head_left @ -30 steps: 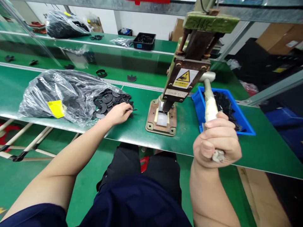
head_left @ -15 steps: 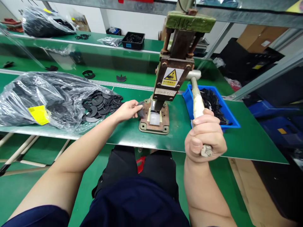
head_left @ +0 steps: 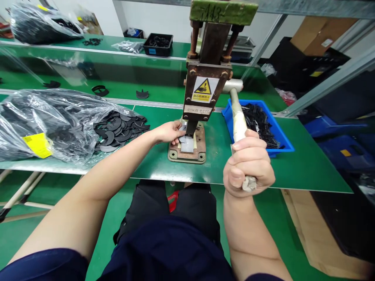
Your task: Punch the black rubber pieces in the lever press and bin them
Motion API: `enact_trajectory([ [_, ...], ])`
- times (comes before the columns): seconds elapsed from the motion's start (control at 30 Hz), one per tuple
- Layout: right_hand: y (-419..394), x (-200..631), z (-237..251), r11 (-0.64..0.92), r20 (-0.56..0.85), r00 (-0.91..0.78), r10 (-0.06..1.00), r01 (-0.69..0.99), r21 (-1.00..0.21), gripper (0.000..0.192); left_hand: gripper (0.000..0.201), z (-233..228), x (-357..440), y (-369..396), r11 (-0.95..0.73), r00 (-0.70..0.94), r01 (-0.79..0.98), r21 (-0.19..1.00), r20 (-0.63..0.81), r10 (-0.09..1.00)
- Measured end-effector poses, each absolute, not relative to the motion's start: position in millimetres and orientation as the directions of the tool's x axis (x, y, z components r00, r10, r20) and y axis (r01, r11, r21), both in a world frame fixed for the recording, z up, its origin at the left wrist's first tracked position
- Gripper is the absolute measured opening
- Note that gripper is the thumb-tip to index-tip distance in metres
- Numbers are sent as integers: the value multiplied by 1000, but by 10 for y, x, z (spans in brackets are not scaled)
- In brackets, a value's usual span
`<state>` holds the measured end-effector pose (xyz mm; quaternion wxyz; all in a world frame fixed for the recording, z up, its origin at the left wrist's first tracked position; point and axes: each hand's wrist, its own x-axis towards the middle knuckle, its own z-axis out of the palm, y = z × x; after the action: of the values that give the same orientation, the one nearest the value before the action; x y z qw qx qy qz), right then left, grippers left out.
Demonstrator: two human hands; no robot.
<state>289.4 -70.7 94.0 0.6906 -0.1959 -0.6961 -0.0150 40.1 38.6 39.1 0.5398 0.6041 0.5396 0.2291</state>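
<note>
I see a small dark flat piece (head_left: 183, 134) lying on the press (head_left: 202, 101) base under the ram; its pale lever (head_left: 238, 121) slants toward me.

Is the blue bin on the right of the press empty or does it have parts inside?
It has parts inside. The blue bin holds a heap of black pieces that covers most of its floor.

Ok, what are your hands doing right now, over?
Left hand holds a black piece at the press base. Right hand grips the lever. Nothing blocking.
</note>
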Motion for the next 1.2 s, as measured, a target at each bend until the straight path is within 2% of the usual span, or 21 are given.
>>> enact_trajectory([
  [0.23,-738,2842,956,923,957,62,282,254,-288,28,35,507,460,541,202,263,538,819,-390,882],
  [0.43,-725,2857,944,925,963,55,264,268,-268,29,39,505,494,567,303,265,509,806,-481,836],
  [0.57,-708,2910,939,926,965,14,263,275,-257,26,32,554,539,357,253,277,448,857,-402,872],
  [0.7,-715,2914,948,932,965,0,263,258,-254,25,30,618,234,118,201,375,234,951,-279,884],
  [0.77,-715,2887,955,931,963,32,267,251,-267,27,36,595,-118,39,108,286,240,965,-177,942],
  [0.8,-711,2871,957,931,964,53,262,248,-267,29,38,566,-327,-1,61,201,311,948,-128,971],
  [0.9,-669,2828,945,934,963,115,244,238,-265,37,38,438,-935,-164,1,27,646,764,-24,999],
  [0.97,-622,2809,923,938,962,153,227,231,-258,44,39,342,-1212,-305,-24,38,808,588,-12,999],
  [1.03,-575,2795,898,940,957,197,214,225,-256,51,45,253,-1340,-428,-84,106,884,459,-21,994],
  [1.13,-533,2788,876,946,951,249,181,222,-238,57,53,144,-1325,-504,-234,253,908,348,-11,967],
  [1.2,-525,2796,875,948,957,236,167,227,-222,56,51,91,-1252,-482,-307,319,913,270,0,948],
])
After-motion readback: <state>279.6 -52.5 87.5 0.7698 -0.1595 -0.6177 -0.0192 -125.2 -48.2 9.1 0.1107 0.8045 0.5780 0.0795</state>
